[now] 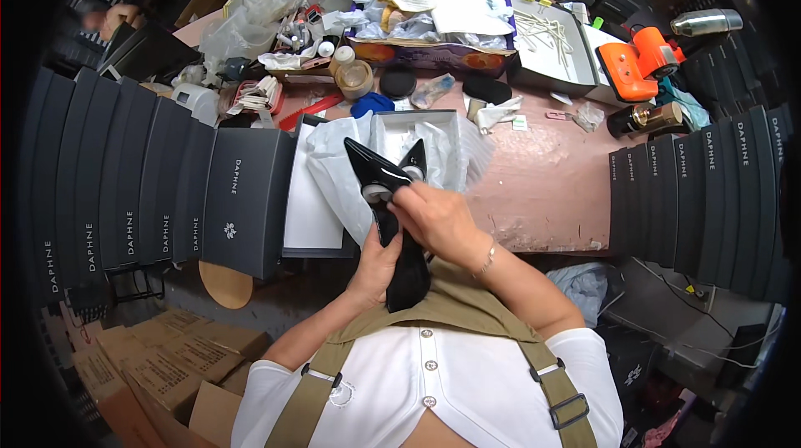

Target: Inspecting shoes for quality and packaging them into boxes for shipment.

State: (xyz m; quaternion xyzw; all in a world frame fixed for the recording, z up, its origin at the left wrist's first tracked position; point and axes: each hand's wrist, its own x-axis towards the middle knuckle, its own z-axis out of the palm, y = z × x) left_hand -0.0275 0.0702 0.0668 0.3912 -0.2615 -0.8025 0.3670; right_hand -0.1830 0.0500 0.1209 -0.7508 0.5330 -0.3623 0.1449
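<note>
I hold a glossy black pointed shoe [373,173] over an open shoe box [317,214] lined with white tissue paper [334,156]. My left hand [375,269] grips the shoe from below, near its back part. On top, my right hand [438,218] presses white stuffing into the shoe's opening. A second black pointed shoe [414,163] lies in the tissue just behind.
Rows of dark grey shoe boxes [133,181] stand at left and at right [709,189]. The pink worktable [551,189] is cluttered behind with plastic bags, tape rolls [355,77], an orange tool [638,64] and a metal flask [705,22]. Cardboard cartons [158,364] sit at lower left.
</note>
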